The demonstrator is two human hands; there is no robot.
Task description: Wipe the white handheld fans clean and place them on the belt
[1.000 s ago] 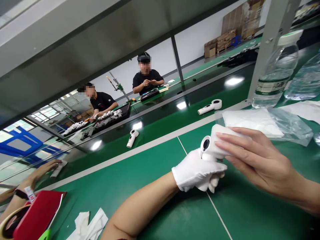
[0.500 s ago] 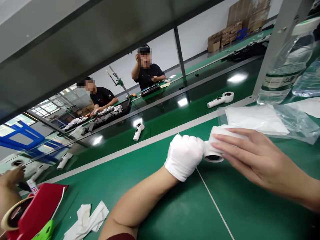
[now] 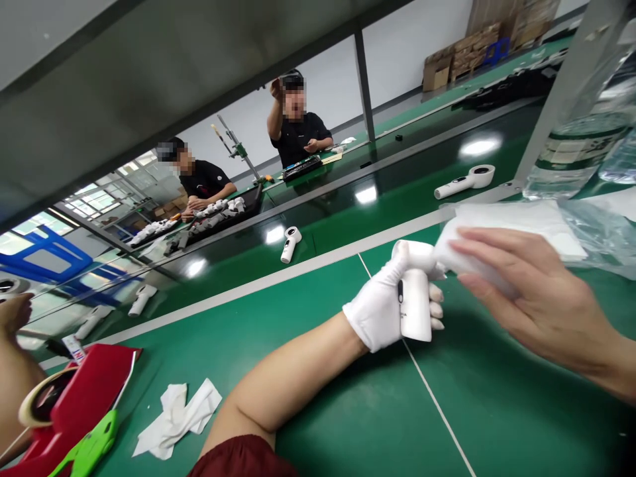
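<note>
My left hand point(image 3: 380, 308), in a white glove, is wrapped round a white handheld device point(image 3: 416, 308). The device has a round head and a short handle with a dark oval button and small print, and its handle points down toward me. My bare right hand point(image 3: 527, 291) holds a folded white cloth point(image 3: 470, 262), slightly blurred, against or just beside the right side of the device's head. I cannot tell whether the cloth touches it. Both hands are above the green tabletop point(image 3: 342, 411).
More such devices lie on the dark green belt point(image 3: 328, 235) beyond the ledge. At right are a plastic bag of white cloths point(image 3: 571, 228) and water bottles point(image 3: 571, 156). At left are crumpled white cloths point(image 3: 179, 417), a red tape dispenser point(image 3: 74, 404), a green tool point(image 3: 94, 444) and another person's arm point(image 3: 14, 377).
My left hand has turned the device, so its handle and button now show and the head faces up and away. The right hand with the cloth has drawn slightly right. The view has shifted slightly.
</note>
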